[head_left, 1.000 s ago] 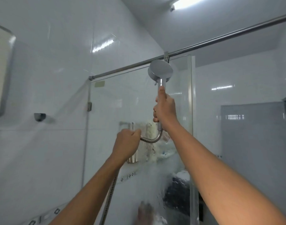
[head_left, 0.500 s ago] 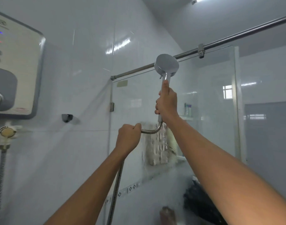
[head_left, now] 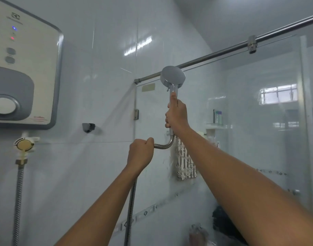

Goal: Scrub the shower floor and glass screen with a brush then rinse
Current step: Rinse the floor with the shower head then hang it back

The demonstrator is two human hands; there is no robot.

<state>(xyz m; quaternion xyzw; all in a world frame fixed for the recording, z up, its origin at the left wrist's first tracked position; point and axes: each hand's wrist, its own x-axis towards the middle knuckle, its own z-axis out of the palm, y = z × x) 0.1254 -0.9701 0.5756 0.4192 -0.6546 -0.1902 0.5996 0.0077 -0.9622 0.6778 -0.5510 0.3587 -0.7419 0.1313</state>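
My right hand (head_left: 177, 115) grips the handle of a chrome shower head (head_left: 172, 76), raised high with its round face turned toward the glass screen (head_left: 249, 107). Lower and to the left, my left hand (head_left: 140, 153) is closed around the ribbed metal hose (head_left: 163, 145), which curves between both hands and drops down to the bottom edge. The glass screen runs from the wall hinge to its right edge under a steel rail (head_left: 223, 51). The shower floor and any brush are out of view.
A water heater (head_left: 24, 68) hangs on the tiled wall at left, with a valve (head_left: 24, 144) and a second hose below it. A small wall bracket (head_left: 88, 127) sits between heater and glass. Behind the glass are a patterned cloth (head_left: 185, 164) and a shelf with bottles (head_left: 217, 119).
The view has swung left, bringing the water heater fully into frame. The shower head and both hands have shifted left along the glass, toward the wall hinge, with the same grips.
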